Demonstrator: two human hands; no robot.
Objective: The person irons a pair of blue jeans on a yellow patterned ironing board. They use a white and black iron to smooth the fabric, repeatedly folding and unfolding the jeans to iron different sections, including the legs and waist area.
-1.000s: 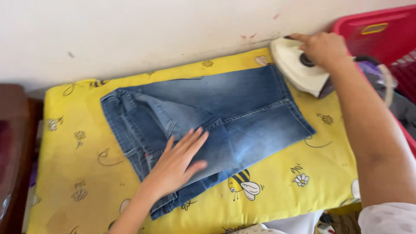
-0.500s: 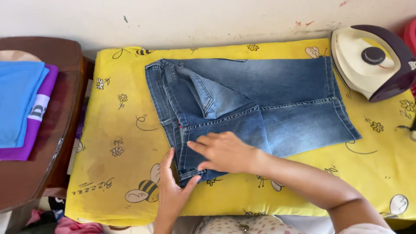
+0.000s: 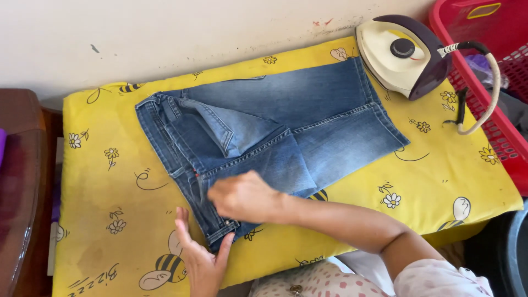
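You were smoothing and folding the jeans [image 3: 275, 132] at the centre of the yellow board [image 3: 99, 220], right hand [image 3: 245, 197] pressed flat on the denim, left hand [image 3: 201, 261] spread, bracing the waistband at 7 o'clock. The next fold likely needed that corner held square; the iron [image 3: 399, 55] sat at 2 o'clock.

No packages, labels, signs or screens in view.

Scuffed cream wall [image 3: 181, 38], dark wooden table [image 3: 19, 181] at left, red plastic basket [image 3: 489, 33] at right, daylight
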